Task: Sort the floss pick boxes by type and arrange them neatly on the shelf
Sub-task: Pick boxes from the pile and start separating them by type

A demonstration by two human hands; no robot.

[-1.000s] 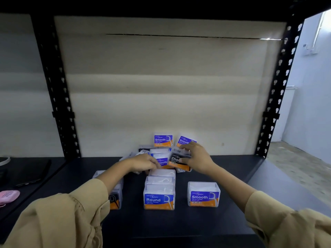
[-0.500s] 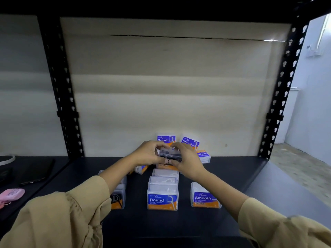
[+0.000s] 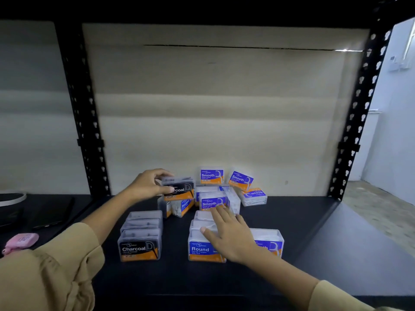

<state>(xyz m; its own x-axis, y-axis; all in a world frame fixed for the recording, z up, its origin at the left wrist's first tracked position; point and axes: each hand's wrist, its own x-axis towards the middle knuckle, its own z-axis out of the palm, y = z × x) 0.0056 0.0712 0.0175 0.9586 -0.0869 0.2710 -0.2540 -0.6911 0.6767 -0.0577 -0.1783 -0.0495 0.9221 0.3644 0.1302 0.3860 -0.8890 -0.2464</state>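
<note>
- My left hand [image 3: 148,187] grips a charcoal box [image 3: 182,190].
- My right hand [image 3: 231,236] lies open, fingers straight, over the round row [image 3: 199,250].
- Best: set the box squarely behind the charcoal row [image 3: 139,249].

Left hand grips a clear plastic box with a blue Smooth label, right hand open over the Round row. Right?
No: head view shows the left hand gripping a clear plastic box with a black-and-orange Charcoal label. Right hand is open over the Round row.

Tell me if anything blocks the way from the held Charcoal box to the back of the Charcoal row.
Nothing visible does. The left hand holds the Charcoal box raised; the shelf behind the Charcoal row looks bare. A tilted Round box lies just beside.
</note>
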